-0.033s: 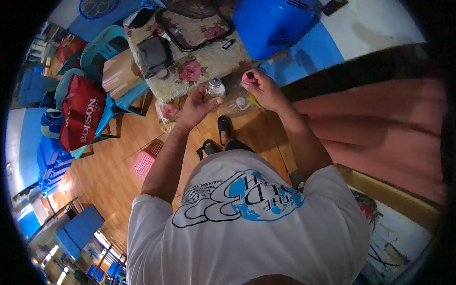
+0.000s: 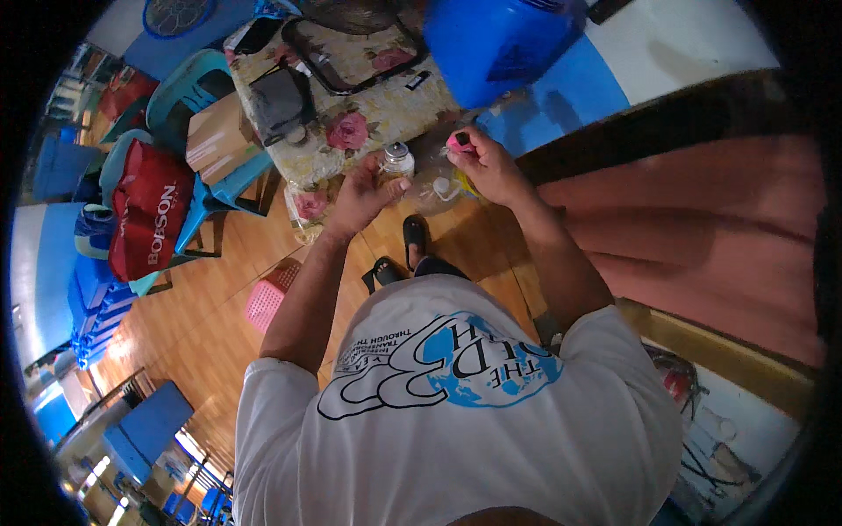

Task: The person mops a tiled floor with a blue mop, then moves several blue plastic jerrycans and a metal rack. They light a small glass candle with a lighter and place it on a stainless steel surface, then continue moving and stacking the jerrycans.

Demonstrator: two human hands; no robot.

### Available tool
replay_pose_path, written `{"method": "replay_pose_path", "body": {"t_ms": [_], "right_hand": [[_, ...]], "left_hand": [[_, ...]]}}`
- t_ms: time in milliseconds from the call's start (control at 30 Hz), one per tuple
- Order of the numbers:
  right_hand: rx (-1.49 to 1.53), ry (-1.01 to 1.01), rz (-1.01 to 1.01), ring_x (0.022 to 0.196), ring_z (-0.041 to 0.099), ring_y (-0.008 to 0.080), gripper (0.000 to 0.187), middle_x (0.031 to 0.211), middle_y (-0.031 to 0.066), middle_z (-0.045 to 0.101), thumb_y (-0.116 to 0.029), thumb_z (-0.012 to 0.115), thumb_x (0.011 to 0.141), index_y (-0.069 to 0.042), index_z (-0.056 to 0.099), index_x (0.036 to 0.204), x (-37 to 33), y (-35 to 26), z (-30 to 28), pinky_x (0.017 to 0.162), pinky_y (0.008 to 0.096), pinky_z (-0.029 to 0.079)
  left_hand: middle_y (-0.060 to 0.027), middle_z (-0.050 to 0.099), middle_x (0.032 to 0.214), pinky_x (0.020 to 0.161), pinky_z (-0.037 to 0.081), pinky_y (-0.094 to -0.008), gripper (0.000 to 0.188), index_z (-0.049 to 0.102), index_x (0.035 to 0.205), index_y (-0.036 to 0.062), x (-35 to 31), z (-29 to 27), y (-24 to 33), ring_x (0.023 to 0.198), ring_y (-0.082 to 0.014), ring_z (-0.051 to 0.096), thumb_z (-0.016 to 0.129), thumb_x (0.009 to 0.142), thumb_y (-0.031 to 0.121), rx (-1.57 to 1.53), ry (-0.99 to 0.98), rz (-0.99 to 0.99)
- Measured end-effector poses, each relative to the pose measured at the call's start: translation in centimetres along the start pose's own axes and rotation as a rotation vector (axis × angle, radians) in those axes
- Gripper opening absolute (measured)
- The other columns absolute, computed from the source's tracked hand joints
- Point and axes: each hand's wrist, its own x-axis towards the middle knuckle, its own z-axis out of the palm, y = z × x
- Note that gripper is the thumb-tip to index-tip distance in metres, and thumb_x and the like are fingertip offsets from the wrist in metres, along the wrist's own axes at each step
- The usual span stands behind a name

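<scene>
Far left of the small clear jar (image 2: pixel 396 165), a cardboard box (image 2: pixel 219 136) sits on a blue chair (image 2: pixel 250 180). Nearer, still to its left, is the flower-patterned bench (image 2: pixel 320 159), with a grey bag (image 2: pixel 282 98) on top. Just at the jar's left, the person's left grip (image 2: pixel 364 191) is closed around it, fingers on the far side and thumb on the near side; the jar is by the bench's edge. It looks stiff and smooth, probably fairly light, and breakable if glass; the body below its silvery lid seems the safest hold. Just right of the jar is a see-through container (image 2: pixel 426 198), likely thin and springy, with a white round piece (image 2: pixel 442 186). Farther right of the jar, the right grip (image 2: pixel 481 159) pinches a small pink object (image 2: pixel 455 143) with a dark end. That looks light, suited to a fingertip hold; its material is unclear.
</scene>
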Motion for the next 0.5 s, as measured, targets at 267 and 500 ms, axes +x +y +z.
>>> {"method": "replay_pose_path", "body": {"t_ms": [267,500], "right_hand": [[-0.015,0.017,0.133,0.081,0.052,0.0075,0.021,0.085,-0.0025,0.057,-0.017,0.057,0.097,-0.007,0.058,0.116,-7.3,-1.7,-5.5,0.071,0.0254,0.047],[0.172,0.093,0.199,0.089,0.052,0.0106,0.026,0.092,0.0021,0.056,-0.022,0.06,0.095,-0.002,0.054,0.112,-12.1,0.1,-11.5,0.079,0.0294,0.046]], "left_hand": [[-0.0036,0.059,0.121,0.098,0.044,-0.0304,0.055,0.05,0.127,0.0012,0.8,6.8,-0.3,0.112,-0.0139,0.054,0.078,0.083,0.016,0.06,-0.159,0.065],[-0.0003,0.055,0.126,0.101,0.042,-0.0312,0.06,0.048,0.132,0.0068,4.5,14.3,-2.4,0.117,-0.0132,0.05,0.079,0.081,0.01,0.024,-0.275,0.11]]}}
